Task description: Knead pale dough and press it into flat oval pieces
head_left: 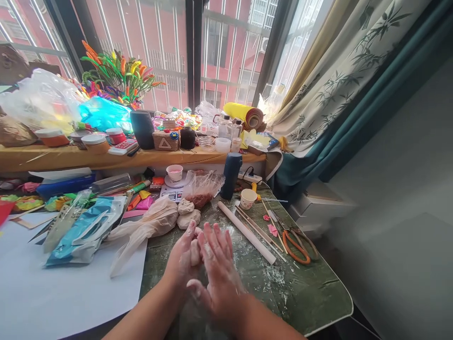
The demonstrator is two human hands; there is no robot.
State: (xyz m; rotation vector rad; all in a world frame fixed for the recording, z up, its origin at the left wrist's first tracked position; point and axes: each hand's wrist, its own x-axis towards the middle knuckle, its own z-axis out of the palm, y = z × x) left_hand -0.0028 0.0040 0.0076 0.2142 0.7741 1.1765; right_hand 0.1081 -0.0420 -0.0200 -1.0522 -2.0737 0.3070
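Visibly whitened, the left hand [181, 257] and right hand [218, 264] are held together; whether anything is enclosed cannot be told. Just beyond, 2 pale, uneven, rounded clay-like lumps [188, 219] are seen touching.

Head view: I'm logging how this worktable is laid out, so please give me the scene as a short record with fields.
Left hand: powdery, close against the right hand
Right hand: fingers extended
Between the hands: cannot tell
Beyond the hands: two pale lumps, touching
Right side: pale rod, thin sticks, scissors with orange handles
Left side: white sheet
Table: dark green, marked with white residue
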